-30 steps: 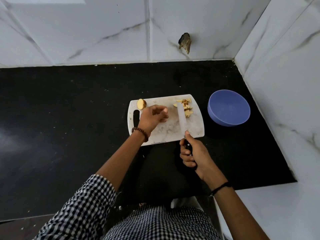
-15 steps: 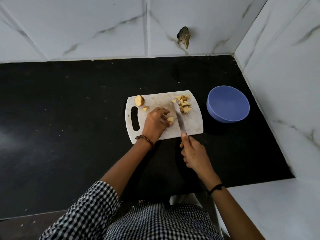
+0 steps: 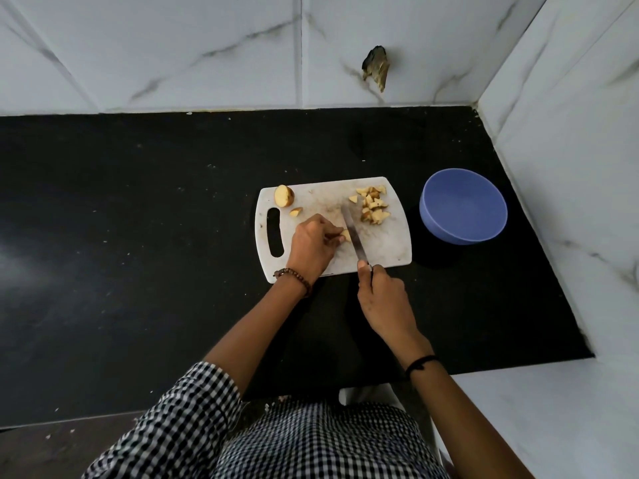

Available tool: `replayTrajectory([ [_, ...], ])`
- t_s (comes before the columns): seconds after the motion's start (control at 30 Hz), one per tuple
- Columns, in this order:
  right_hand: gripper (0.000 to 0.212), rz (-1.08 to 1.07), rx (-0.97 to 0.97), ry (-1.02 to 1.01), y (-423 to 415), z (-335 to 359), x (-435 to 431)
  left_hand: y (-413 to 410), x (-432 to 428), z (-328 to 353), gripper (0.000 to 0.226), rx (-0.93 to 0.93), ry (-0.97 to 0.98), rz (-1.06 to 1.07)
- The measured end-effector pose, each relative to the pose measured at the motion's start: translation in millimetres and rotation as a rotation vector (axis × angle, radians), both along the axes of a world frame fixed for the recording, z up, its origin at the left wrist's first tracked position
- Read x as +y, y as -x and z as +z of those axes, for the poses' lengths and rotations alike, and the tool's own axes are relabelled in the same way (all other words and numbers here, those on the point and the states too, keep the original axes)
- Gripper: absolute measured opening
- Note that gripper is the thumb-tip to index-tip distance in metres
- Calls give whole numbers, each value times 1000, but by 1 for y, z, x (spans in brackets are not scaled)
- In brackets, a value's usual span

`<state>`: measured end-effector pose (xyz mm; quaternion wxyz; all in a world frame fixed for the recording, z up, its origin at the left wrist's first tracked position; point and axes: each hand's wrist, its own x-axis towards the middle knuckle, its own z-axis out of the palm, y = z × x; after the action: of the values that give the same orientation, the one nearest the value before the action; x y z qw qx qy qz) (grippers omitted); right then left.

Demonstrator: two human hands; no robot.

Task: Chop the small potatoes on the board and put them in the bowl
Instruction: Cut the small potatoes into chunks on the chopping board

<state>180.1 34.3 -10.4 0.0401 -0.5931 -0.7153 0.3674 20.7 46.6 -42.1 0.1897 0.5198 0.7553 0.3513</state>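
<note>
A white cutting board [image 3: 387, 243] lies on the black counter. My left hand [image 3: 313, 243] pinches a small potato piece [image 3: 345, 235] on the board's middle. My right hand [image 3: 382, 299] grips a knife [image 3: 353, 235] by its handle, the blade resting against that piece. A pile of chopped potato [image 3: 372, 208] sits at the board's far right. A potato half [image 3: 284, 196] and a small wedge [image 3: 295, 212] lie at the far left by the handle slot. A blue bowl [image 3: 463, 205] stands to the right of the board; I see nothing in it.
White marble walls close the counter at the back and right, meeting in a corner. A dark hole [image 3: 376, 68] marks the back wall. Bare black counter [image 3: 138, 236] stretches left of the board. A white ledge [image 3: 553, 409] lies at the near right.
My left hand carried a potato piece from the board's left to its middle. The knife swung left from beside the chopped pile and now rests against that piece.
</note>
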Motion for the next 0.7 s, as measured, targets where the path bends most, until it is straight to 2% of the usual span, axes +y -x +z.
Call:
replayTrajectory([
  [0.7, 45, 67, -62, 44, 6, -1, 1, 12, 9, 6, 19, -135, 107, -60],
])
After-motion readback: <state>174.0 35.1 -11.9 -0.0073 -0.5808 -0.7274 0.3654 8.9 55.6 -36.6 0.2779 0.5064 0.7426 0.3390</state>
